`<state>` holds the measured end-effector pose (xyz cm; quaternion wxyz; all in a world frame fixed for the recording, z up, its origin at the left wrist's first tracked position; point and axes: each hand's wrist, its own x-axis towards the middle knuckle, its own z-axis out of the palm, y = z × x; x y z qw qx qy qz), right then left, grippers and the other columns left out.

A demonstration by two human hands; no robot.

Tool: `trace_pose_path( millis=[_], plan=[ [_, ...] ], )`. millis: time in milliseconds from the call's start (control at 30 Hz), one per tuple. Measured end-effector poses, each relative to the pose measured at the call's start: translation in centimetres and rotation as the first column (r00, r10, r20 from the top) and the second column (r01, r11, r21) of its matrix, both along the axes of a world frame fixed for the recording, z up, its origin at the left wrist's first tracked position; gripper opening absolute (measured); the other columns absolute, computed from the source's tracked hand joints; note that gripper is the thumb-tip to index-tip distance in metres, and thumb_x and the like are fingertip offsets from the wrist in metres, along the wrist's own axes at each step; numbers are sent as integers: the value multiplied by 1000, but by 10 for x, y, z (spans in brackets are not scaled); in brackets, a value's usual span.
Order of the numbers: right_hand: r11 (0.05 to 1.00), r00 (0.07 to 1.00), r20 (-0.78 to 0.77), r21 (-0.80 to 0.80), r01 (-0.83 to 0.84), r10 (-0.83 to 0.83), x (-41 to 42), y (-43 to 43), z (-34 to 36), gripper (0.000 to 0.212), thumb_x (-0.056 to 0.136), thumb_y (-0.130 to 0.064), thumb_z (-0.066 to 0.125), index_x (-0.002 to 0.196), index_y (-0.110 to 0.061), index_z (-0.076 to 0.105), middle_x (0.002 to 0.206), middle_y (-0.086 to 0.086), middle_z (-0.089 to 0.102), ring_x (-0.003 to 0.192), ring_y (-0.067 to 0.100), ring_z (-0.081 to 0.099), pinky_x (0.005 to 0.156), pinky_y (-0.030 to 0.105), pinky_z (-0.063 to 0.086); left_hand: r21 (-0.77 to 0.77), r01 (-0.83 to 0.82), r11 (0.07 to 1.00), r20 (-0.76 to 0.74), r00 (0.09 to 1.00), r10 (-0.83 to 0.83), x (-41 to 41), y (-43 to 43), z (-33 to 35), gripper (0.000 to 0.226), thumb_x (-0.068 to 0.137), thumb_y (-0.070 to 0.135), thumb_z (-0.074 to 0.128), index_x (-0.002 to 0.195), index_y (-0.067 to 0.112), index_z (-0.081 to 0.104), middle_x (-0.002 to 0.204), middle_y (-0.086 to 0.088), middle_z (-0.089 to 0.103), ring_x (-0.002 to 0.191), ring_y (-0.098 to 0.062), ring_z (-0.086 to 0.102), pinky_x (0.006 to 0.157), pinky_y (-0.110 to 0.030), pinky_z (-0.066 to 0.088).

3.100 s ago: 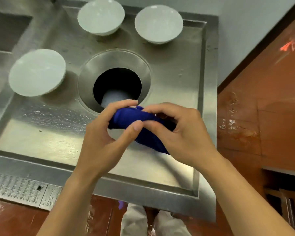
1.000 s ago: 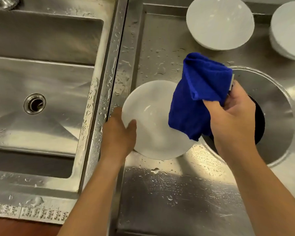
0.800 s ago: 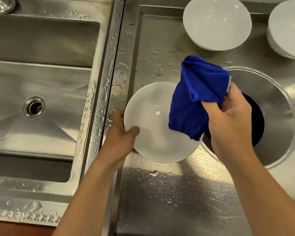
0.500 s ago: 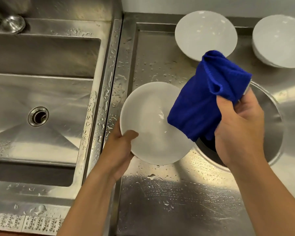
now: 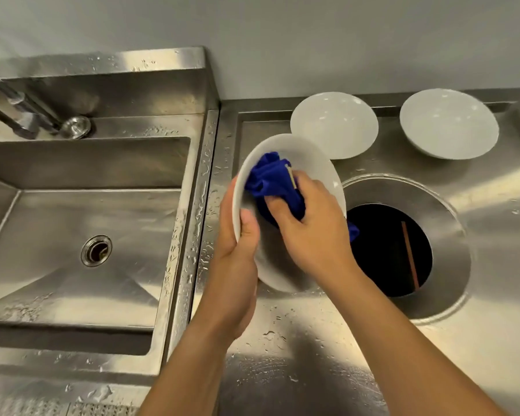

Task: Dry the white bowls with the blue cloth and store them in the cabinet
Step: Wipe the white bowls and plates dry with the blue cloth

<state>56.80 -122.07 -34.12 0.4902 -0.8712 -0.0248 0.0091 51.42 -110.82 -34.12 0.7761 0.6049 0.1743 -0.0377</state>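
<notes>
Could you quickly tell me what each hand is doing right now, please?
Left hand: closed on the rim of the tilted white bowl.
Right hand: closed on the blue cloth, pressed inside that bowl.

Both forearms bare to elbows, no sleeves, rings, watch.

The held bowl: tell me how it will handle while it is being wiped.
The bowl looks rigid and glazed, so probably breakable if dropped on the steel counter. Droplets around suggest it may be slippery; the left hand grips only its rim. The cloth bunches softly under the right hand, so it should conform.
</notes>
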Motion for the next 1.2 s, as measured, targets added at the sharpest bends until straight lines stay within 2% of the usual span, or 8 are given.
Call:
trace_pose_path(
  millis=[133, 367, 500, 667, 800, 900, 1033, 1200],
  plan=[
    [952, 959, -48, 141, -271, 280, -21, -6, -1, 24, 92, -48, 64, 81, -28, 57, 68, -6, 58, 64, 7, 52, 59, 23, 38, 2, -42, 999, 60, 997, 42, 6, 11, 10, 49, 102, 45, 55, 150, 38, 55, 141, -1, 71, 134, -22, 66, 112, -43, 54],
    [847, 965, 140, -518, -121, 223, -8, -55, -13, 36, 74, -14, 78, 110, -16, 73, 96, 9, 69, 89, 38, 58, 77, 48, 49, -89, -100, 991, -1, 995, 100, -10, -10, 5, 59, 88, 46, 59, 147, 41, 56, 135, 3, 76, 125, -21, 73, 94, -42, 65],
    [937, 964, 250, -306, 167, -90, 17, -36, -5, 35, 82, -18, 74, 116, -11, 68, 103, 11, 67, 91, 36, 62, 71, 33, 42, -177, -105, 979, -79, 993, 92, -14, -25, 0, 66, 86, 49, 60, 151, 36, 55, 138, 4, 75, 123, -16, 74, 82, -29, 65],
    [986, 984, 85, 50, -161, 157, 3, -7, 8, 20, 93, -45, 62, 88, -27, 57, 78, -8, 65, 75, 20, 62, 65, 37, 45, -120, -156, 980, -31, 988, 153, 1, -18, 12, 70, 87, 55, 58, 150, 25, 58, 136, -3, 76, 127, -20, 72, 100, -37, 61],
    [838, 932, -2, -437, -328, 364, -5, -37, 8, 25, 82, -53, 60, 85, -36, 42, 81, -11, 56, 83, 25, 65, 59, 34, 39, -40, -172, 984, -5, 985, 172, 4, -10, 19, 73, 80, 64, 65, 142, 26, 63, 129, -4, 79, 125, -24, 73, 109, -51, 57],
    [787, 979, 83, -609, -100, 188, 8, -69, 7, 28, 84, -43, 67, 108, -33, 56, 102, -4, 64, 93, 34, 68, 65, 39, 50, 38, -142, 989, 27, 990, 141, -3, -14, 18, 53, 91, 67, 61, 140, 48, 62, 138, 10, 73, 130, -22, 68, 105, -58, 56],
    [913, 958, 288, -390, 123, -6, 34, -49, 16, 30, 91, -27, 68, 115, -9, 61, 106, 12, 66, 89, 42, 63, 67, 43, 45, -15, -145, 989, -8, 989, 145, -4, -21, 18, 56, 88, 66, 57, 141, 48, 61, 132, 14, 76, 120, -13, 74, 76, -30, 65],
    [974, 952, 211, -89, -208, 222, 17, -3, 27, 18, 88, -31, 68, 88, -25, 50, 78, 0, 60, 73, 30, 53, 62, 38, 38, -22, -188, 982, 26, 982, 188, 7, -18, 27, 59, 86, 57, 54, 137, 31, 65, 128, 3, 80, 122, -14, 74, 100, -34, 62]
  ],
)
